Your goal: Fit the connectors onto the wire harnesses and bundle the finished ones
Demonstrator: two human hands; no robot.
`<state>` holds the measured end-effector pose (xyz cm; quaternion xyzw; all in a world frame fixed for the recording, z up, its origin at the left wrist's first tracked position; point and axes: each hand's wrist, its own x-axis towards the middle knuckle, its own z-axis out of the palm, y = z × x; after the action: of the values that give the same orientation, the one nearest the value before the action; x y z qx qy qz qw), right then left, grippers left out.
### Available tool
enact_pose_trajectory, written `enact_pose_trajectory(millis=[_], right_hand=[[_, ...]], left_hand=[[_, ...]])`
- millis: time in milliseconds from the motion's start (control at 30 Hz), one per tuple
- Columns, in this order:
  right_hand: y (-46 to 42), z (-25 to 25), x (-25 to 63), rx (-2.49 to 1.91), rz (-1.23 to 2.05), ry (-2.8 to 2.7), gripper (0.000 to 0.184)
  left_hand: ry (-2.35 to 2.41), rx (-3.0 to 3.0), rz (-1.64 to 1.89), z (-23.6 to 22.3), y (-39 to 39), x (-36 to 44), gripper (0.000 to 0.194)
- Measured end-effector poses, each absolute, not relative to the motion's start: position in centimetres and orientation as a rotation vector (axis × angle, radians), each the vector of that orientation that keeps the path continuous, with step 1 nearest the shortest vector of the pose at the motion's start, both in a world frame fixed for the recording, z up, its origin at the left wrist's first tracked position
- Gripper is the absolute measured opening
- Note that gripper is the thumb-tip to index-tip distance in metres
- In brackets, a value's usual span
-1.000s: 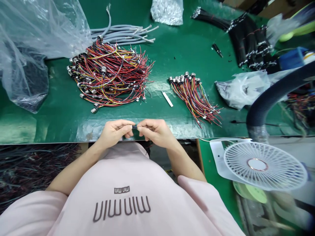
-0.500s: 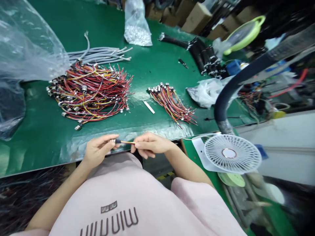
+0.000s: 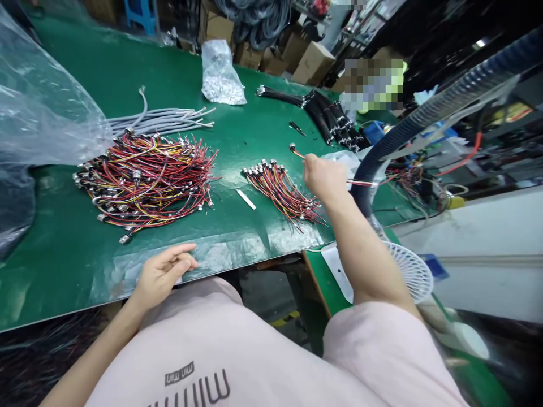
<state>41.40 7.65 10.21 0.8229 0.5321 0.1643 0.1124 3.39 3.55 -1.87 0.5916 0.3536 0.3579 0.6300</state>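
My right hand (image 3: 323, 176) is stretched out over the green table (image 3: 254, 130), closed on a short wire lead (image 3: 296, 151) with a metal connector at its far end. It hovers just right of a small neat bundle of red, yellow and black leads (image 3: 282, 189). My left hand (image 3: 163, 272) rests at the table's near edge, fingers loosely spread, holding nothing. A large tangled heap of the same wire leads (image 3: 144, 178) lies to the left.
Grey cables (image 3: 165, 120) lie behind the heap, beside a big clear plastic bag (image 3: 38, 113). A small white strip (image 3: 245, 199), a bag of small parts (image 3: 220, 76), black cable bundles (image 3: 331, 118), a dark hose (image 3: 407, 135) and a white fan (image 3: 407, 271) are around.
Both hands held one lead at the table edge; now my right hand has carried it forward and right to the small bundle. My left hand let go. The view swung right.
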Motion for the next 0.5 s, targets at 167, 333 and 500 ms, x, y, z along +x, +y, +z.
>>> enact_pose_trajectory(millis=[167, 333, 500], right_hand=[[10.4, 4.4, 41.1, 2.311, 0.26, 1.578, 0.036], [9.1, 4.1, 39.0, 2.189, 0.334, 1.776, 0.041], [8.9, 4.8, 31.2, 1.972, 0.079, 2.657, 0.032]], left_hand=[[0.836, 1.346, 0.8, -1.7, 2.6, 3.0, 0.029], [0.689, 1.233, 0.78, -2.3, 0.3, 0.6, 0.035], [0.724, 1.07, 0.839, -3.5, -2.1, -0.1, 0.039]])
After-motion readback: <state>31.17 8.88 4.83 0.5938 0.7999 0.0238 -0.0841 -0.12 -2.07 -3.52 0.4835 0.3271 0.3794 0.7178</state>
